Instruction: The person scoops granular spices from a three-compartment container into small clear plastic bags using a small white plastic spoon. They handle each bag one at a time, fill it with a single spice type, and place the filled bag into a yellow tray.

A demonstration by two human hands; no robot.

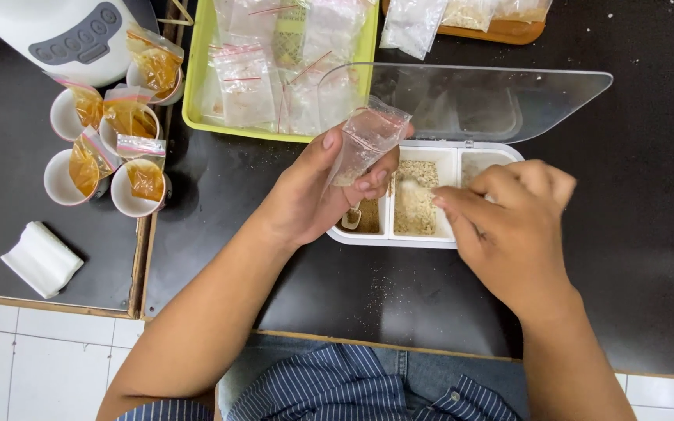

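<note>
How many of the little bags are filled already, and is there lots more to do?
Done: a pile of filled zip bags lies in the yellow-green tray. In hand: the left hand holds a small zip bag open over the white divided box, and the right hand is in the middle compartment of crumbly powder. Left: the compartments I can see hold plenty more.

Left hand (317,191) raised, fingers pinched together; right hand (509,226) curled, knuckles up, fingers tucked.

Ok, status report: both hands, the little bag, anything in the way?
Left hand holds small clear bag open over white compartment box. Right hand pinches down at middle compartment. Open clear lid stands behind; nothing blocking.
</note>
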